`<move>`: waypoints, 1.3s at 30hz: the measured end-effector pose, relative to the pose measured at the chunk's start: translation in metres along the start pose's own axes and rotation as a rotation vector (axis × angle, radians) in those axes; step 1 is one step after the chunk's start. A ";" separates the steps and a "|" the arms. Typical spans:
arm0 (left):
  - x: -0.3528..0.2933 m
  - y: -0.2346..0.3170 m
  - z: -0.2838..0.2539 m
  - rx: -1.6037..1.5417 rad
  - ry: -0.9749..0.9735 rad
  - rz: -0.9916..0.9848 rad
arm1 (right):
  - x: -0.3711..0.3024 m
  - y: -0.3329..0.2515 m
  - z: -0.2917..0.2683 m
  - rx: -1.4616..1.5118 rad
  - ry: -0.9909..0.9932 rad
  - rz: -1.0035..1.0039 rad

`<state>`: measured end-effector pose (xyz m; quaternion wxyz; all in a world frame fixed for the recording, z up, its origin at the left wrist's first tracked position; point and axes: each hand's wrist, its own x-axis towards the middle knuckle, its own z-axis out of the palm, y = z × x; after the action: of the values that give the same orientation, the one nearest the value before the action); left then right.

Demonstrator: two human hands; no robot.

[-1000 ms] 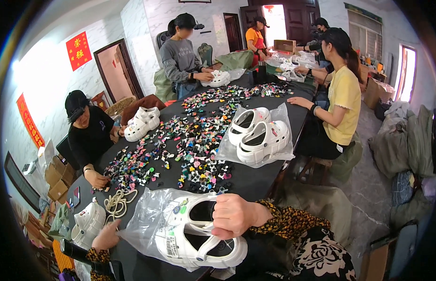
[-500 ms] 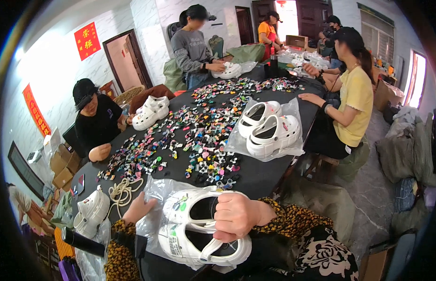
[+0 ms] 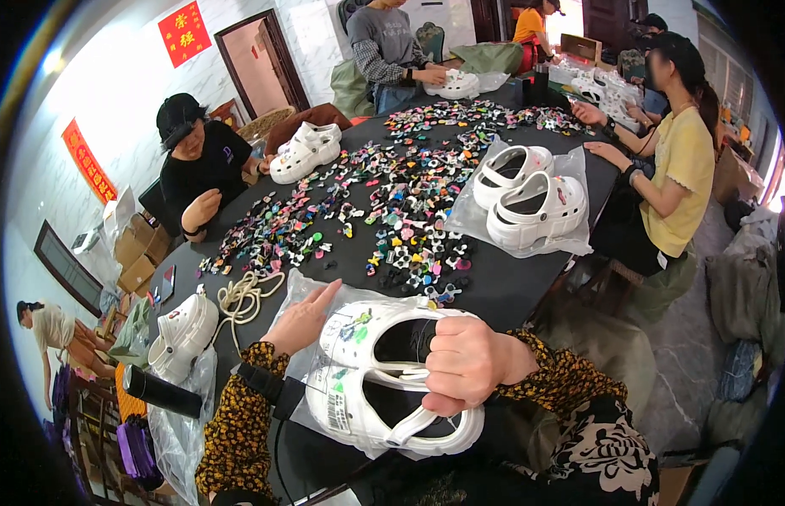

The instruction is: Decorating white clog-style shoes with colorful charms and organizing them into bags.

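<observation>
- The white clog shoes [image 3: 384, 379] lie side by side on a clear plastic bag [image 3: 295, 291] at the near edge of the black table [image 3: 510, 282], right in front of the person.
- The right hand [image 3: 468, 363] is closed in a fist around the strap of the shoes, on top of them.
- The left hand [image 3: 306, 319] is open and flat, with its fingers stretched out. It rests on the bag and touches the left side of the near shoe.
- A second ago the left hand was low by the table edge. Now it is up at the shoe. The right hand has stayed shut on the strap the whole time. So both hands are on the pair now, and the shoes have hardly moved.
- Just past the shoes is a big spread of small colourful charms [image 3: 392, 219] all over the middle of the table.
- To the left lie a cream rope [image 3: 245, 295], one more white shoe [image 3: 183, 331] and a dark bottle [image 3: 160, 392].
- Further off to the right, another white pair [image 3: 531, 198] sits on its own plastic bag.
- Other people sit around the table. One wears a black cap [image 3: 175, 114], one a yellow shirt [image 3: 683, 173].
- Nothing sits between the hands and the shoes. The crinkly bag under them is the one thing close by.
</observation>
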<state>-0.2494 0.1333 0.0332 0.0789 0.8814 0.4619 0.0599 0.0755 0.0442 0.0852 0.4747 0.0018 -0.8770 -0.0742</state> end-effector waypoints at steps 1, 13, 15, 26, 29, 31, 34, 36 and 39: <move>0.002 0.002 0.001 -0.006 -0.010 -0.002 | -0.002 0.001 0.000 0.003 -0.004 0.004; -0.030 -0.049 -0.006 -0.052 0.183 -0.149 | -0.011 0.002 0.001 0.017 0.010 0.024; -0.031 -0.059 -0.009 -0.046 0.214 -0.159 | -0.012 0.005 0.000 -0.015 0.022 0.028; -0.086 -0.135 -0.029 0.167 0.399 -0.457 | -0.026 0.009 -0.015 -0.133 0.102 0.120; -0.122 -0.160 -0.032 0.114 0.396 -0.696 | -0.031 0.013 -0.025 -0.195 0.152 0.185; -0.119 -0.146 -0.030 0.058 0.410 -0.684 | -0.032 0.016 -0.029 -0.212 0.182 0.220; -0.121 -0.114 -0.028 0.132 0.540 -0.564 | -0.030 0.020 -0.035 -0.217 0.179 0.262; -0.119 -0.086 -0.023 0.244 0.638 -0.459 | -0.028 0.027 -0.027 -0.191 0.215 0.262; -0.112 -0.008 -0.036 0.128 0.595 -0.308 | -0.019 0.031 -0.030 -0.225 0.289 0.242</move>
<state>-0.3253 0.0487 0.0629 -0.1065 0.7482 0.5954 0.2728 0.1128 0.0726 0.0897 0.5983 -0.1459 -0.7798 -0.1129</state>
